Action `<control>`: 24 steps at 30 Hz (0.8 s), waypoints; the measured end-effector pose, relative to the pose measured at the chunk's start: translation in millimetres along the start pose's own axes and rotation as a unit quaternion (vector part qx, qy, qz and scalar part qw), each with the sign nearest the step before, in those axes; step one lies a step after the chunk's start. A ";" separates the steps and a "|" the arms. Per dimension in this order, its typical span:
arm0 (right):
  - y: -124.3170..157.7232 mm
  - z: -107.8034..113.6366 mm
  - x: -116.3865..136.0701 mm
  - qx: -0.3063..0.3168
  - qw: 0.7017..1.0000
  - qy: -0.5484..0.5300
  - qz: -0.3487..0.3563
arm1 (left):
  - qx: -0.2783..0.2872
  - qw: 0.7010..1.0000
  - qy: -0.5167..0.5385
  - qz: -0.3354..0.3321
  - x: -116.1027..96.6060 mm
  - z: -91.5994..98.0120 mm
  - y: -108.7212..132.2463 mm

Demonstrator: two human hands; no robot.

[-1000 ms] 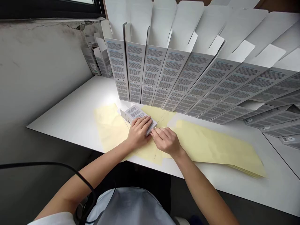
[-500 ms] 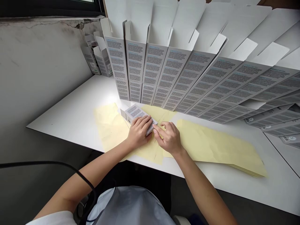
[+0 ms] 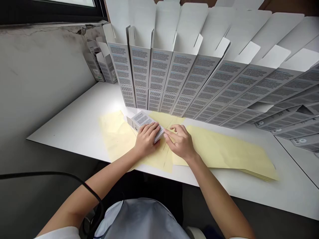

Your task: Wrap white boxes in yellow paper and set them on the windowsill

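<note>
My left hand [image 3: 147,137] is wrapped over a small white carton [image 3: 142,118] with grey printed text, which lies tilted on yellow paper. A flap stands out at the carton's far-left end, and my palm and fingers cover much of its near side. At the carton's right end is my right hand [image 3: 181,141], with index finger and thumb stretched toward the end and a small gap between them. The index fingertip meets the carton's end or comes very close to it. The right hand's other fingers are bent. Yellow paper sheets [image 3: 117,136] lie under the carton.
A row of tall printed cartons [image 3: 159,78] with raised top flaps stands along the back. Smaller open cartons [image 3: 107,64] stand in the back left corner by the wall. A stack of yellow paper [image 3: 231,151] lies on the white table [image 3: 62,122] to the right. A black cable [image 3: 50,173] hangs at left.
The camera view has shifted slightly. My left hand keeps its hold on the carton, while my right index finger has straightened a little toward the carton's end.
</note>
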State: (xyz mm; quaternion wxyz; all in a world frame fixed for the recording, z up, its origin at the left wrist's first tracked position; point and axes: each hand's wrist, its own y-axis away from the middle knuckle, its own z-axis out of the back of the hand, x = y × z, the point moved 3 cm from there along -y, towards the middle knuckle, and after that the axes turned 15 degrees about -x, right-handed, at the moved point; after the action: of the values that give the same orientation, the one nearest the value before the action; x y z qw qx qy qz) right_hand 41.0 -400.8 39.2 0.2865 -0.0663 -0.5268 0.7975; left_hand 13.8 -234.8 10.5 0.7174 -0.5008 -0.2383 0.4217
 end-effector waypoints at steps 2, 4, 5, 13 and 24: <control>-3.9 0.7 -6.7 0.010 0.999 -0.013 -0.049 | -0.001 1.000 -0.001 -0.002 -0.3 0.3 -0.4; -8.2 -2.8 -13.4 0.041 0.985 -0.081 -0.145 | 0.000 1.000 -0.002 -0.003 0.0 0.6 -0.9; -9.7 -6.5 -16.4 0.069 0.969 -0.121 -0.203 | 0.000 1.000 -0.002 -0.002 0.3 0.6 -1.1; -4.6 -35.3 -22.8 0.191 0.870 -0.257 -0.375 | -0.002 1.000 -0.004 0.008 0.1 0.8 -1.4; -6.2 -37.6 -26.6 0.150 0.912 -0.232 -0.303 | -0.005 1.000 -0.006 0.001 -0.3 0.9 -2.3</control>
State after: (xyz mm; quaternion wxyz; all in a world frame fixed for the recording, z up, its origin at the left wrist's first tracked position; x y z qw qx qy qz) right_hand 80.7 -382.9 23.0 0.3904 0.3274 -0.4471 0.7352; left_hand 13.8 -234.9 13.0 0.7127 -0.5022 -0.2443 0.4245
